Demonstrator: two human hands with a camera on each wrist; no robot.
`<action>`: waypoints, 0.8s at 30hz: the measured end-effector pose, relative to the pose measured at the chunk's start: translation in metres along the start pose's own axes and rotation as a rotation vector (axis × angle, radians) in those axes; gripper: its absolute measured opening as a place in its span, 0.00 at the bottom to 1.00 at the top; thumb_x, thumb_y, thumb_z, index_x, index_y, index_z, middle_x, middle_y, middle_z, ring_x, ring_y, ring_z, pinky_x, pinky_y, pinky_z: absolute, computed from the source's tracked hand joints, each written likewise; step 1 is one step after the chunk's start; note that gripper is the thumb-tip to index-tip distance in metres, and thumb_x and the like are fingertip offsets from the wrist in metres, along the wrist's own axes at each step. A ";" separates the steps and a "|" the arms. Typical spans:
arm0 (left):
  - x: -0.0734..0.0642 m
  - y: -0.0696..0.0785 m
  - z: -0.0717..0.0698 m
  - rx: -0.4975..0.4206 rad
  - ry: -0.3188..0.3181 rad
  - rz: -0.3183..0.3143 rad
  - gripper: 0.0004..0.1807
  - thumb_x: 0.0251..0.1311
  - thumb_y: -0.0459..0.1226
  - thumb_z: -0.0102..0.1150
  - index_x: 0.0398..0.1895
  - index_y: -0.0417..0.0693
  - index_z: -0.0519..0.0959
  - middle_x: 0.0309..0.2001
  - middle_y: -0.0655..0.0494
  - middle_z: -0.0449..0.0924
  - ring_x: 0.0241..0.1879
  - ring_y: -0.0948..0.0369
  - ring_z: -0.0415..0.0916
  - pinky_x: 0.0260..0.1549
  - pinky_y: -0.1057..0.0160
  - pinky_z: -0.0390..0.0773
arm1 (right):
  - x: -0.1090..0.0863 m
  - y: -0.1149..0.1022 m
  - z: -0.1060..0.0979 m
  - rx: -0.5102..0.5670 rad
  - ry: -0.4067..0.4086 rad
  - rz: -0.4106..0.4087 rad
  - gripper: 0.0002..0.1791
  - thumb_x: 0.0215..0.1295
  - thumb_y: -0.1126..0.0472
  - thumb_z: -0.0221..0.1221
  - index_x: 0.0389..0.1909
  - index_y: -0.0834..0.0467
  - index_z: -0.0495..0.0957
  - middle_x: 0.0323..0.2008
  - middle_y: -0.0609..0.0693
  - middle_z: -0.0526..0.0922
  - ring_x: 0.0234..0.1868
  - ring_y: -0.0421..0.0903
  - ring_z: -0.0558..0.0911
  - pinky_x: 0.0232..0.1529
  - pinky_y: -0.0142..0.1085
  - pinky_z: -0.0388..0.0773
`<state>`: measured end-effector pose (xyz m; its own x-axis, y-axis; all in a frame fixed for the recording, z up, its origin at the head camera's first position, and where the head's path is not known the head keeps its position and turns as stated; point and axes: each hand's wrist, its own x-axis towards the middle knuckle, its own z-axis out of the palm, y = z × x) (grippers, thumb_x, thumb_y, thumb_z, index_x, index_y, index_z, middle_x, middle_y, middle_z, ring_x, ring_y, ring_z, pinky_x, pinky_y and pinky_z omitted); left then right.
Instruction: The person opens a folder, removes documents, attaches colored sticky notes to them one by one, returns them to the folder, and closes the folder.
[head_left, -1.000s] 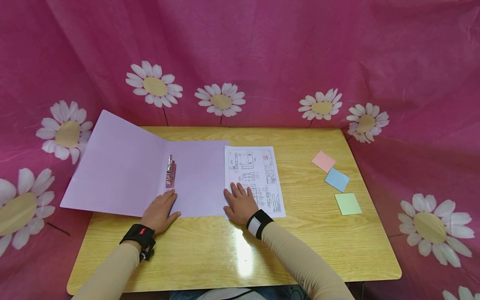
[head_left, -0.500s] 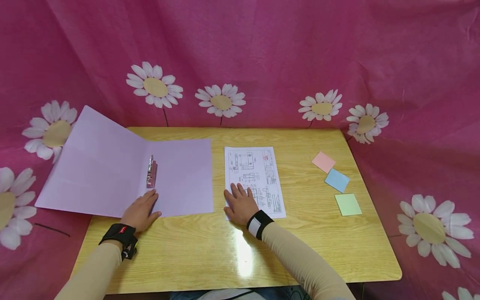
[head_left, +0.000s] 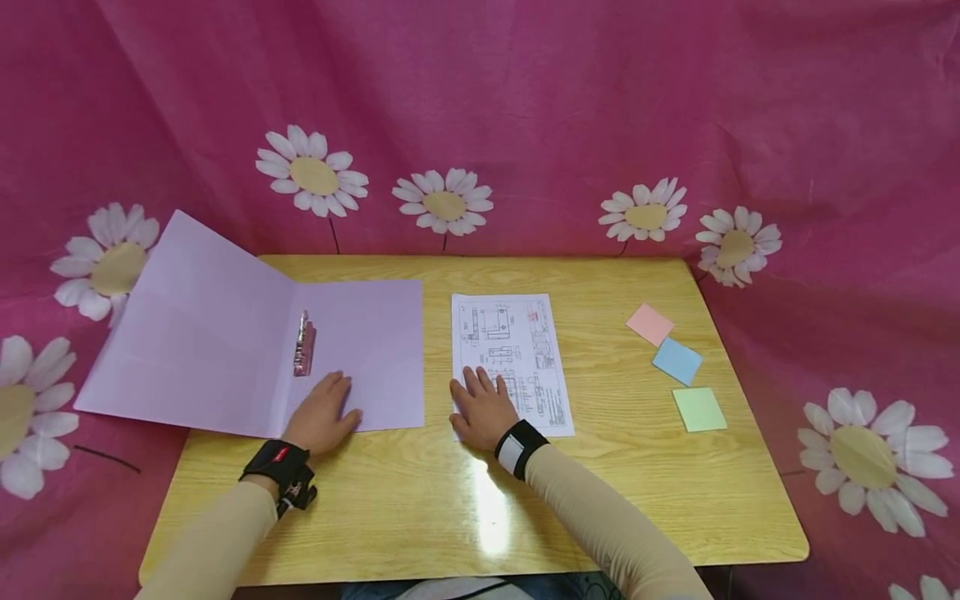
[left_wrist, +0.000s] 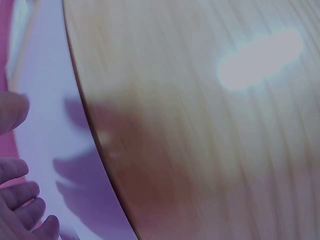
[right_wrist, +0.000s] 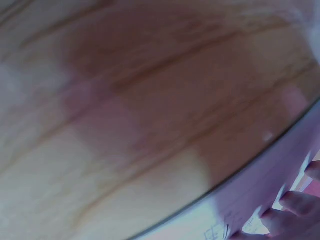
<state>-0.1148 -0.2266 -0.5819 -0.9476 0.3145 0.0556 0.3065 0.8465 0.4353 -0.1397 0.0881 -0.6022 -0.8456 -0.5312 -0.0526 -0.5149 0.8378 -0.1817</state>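
An open lilac folder [head_left: 386, 333] lies on the left of the table, its cover [head_left: 191, 325] tilted up against the curtain. A metal lever clip [head_left: 304, 346] is fixed beside its spine. My left hand [head_left: 321, 415] is over the folder's lower edge, fingers loosely extended and holding nothing; in the left wrist view its fingers [left_wrist: 25, 200] hover above the lilac sheet and cast a shadow. Right of the folder, a sheet of paper [head_left: 517, 333] printed with technical drawings lies flat. My right hand [head_left: 483, 410] rests on its lower left part with fingers spread.
On the right side of the wooden table [head_left: 615, 483] lie three sticky-note pads: pink [head_left: 649, 324], blue [head_left: 677, 361] and green [head_left: 700, 409]. A strip of table separates folder and paper. A pink flowered curtain [head_left: 525, 100] surrounds the back and sides.
The folder slid left with my left hand, parting from the paper's edge. Since then my left hand has shifted right across the folder's lower part. My right hand and the paper stayed put.
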 end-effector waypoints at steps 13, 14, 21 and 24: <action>0.038 0.128 0.097 0.088 -0.144 0.247 0.38 0.63 0.54 0.53 0.70 0.42 0.62 0.71 0.38 0.54 0.71 0.45 0.51 0.66 0.48 0.56 | -0.014 0.048 0.002 0.036 -0.042 0.230 0.42 0.62 0.33 0.48 0.71 0.54 0.60 0.72 0.60 0.55 0.72 0.63 0.51 0.65 0.61 0.53; 0.037 0.129 0.098 0.111 -0.145 0.240 0.38 0.63 0.54 0.54 0.69 0.41 0.63 0.71 0.39 0.54 0.70 0.44 0.51 0.66 0.47 0.56 | -0.015 0.049 0.001 0.041 -0.058 0.233 0.42 0.62 0.34 0.50 0.71 0.54 0.60 0.72 0.60 0.55 0.72 0.63 0.51 0.65 0.61 0.52; 0.033 0.123 0.095 0.199 -0.165 0.232 0.37 0.62 0.54 0.54 0.69 0.44 0.65 0.71 0.42 0.56 0.70 0.48 0.53 0.66 0.48 0.56 | -0.016 0.047 0.012 -0.005 -0.044 0.210 0.44 0.60 0.32 0.51 0.72 0.52 0.59 0.73 0.59 0.54 0.72 0.62 0.51 0.65 0.61 0.53; 0.032 0.122 0.091 0.166 -0.146 0.208 0.36 0.62 0.55 0.54 0.67 0.42 0.68 0.69 0.41 0.59 0.69 0.46 0.55 0.65 0.46 0.57 | -0.015 0.042 0.017 -0.018 -0.027 0.194 0.44 0.60 0.32 0.50 0.72 0.52 0.59 0.73 0.60 0.53 0.72 0.62 0.51 0.65 0.62 0.52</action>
<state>-0.0996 -0.0741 -0.6091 -0.8437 0.5367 -0.0070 0.5145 0.8123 0.2748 -0.1465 0.1286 -0.6255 -0.9253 -0.3625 -0.1113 -0.3452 0.9268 -0.1480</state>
